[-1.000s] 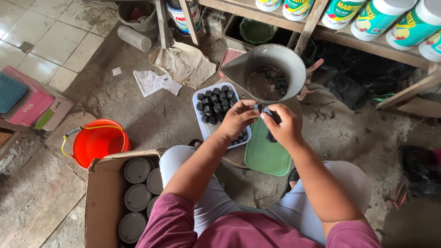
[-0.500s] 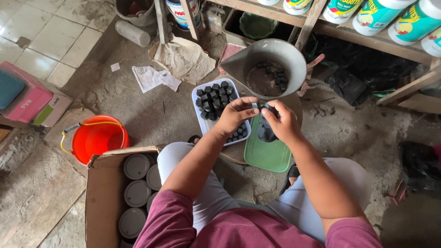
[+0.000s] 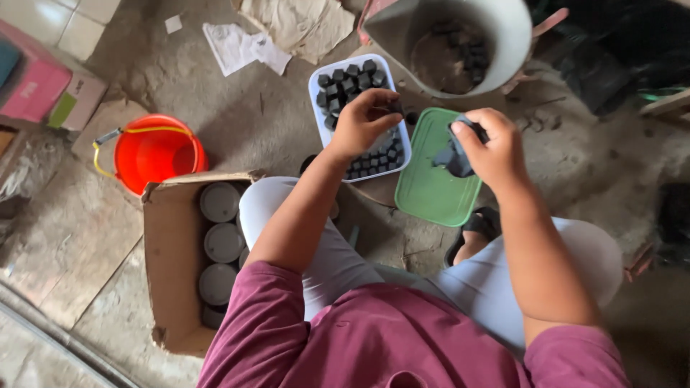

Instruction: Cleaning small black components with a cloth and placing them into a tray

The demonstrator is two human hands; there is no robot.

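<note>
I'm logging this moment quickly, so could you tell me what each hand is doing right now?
Left hand: closed on a small dark piece over the white tray.
Right hand: closed on a dark lump over the green lid.

Both arms reach forward, the left hand (image 3: 363, 123) with fingers pinched, the right hand (image 3: 489, 147) curled closed.

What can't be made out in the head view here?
- Dark piece in the right hand: its fingers wrap most of it; shape unclear.
- What the left hand pinches over the white tray: hidden by its fingers.
- Grey bucket: top cut off by the frame edge; contents in shadow.
- Cardboard box: lower cans hidden by the left arm and sleeve.
</note>
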